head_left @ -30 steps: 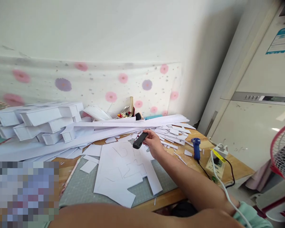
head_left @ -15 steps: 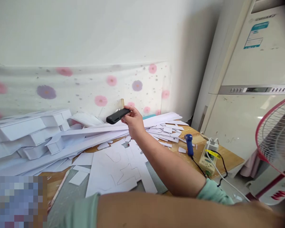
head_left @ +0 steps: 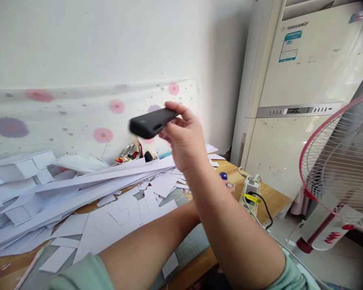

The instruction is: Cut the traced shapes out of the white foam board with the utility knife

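Raised above the table, my right hand [head_left: 186,135] is closed around one end of a black rectangular device [head_left: 153,122], with rounded corners and a slot in its edge. My left forearm [head_left: 151,237] crosses beneath the right one. Most of my left hand is hidden behind my right forearm; only a bit of its fingers [head_left: 230,187] shows, just below the blue head of a glue gun [head_left: 224,176]. Whether those fingers grip the glue gun is not visible. White board sheets [head_left: 115,219] with pencil outlines lie under my arms.
White folded board models [head_left: 21,173] and long strips [head_left: 109,177] fill the left. A power strip [head_left: 249,193] with cords stands near the right table edge. Beyond are a fan [head_left: 345,161] and a tall white air conditioner [head_left: 290,80]. Small items [head_left: 133,155] stand by the wall.
My right hand has lifted the black device higher and nearer. My left arm has swung from the lower right to beneath the right forearm, toward the glue gun. The view has turned right.
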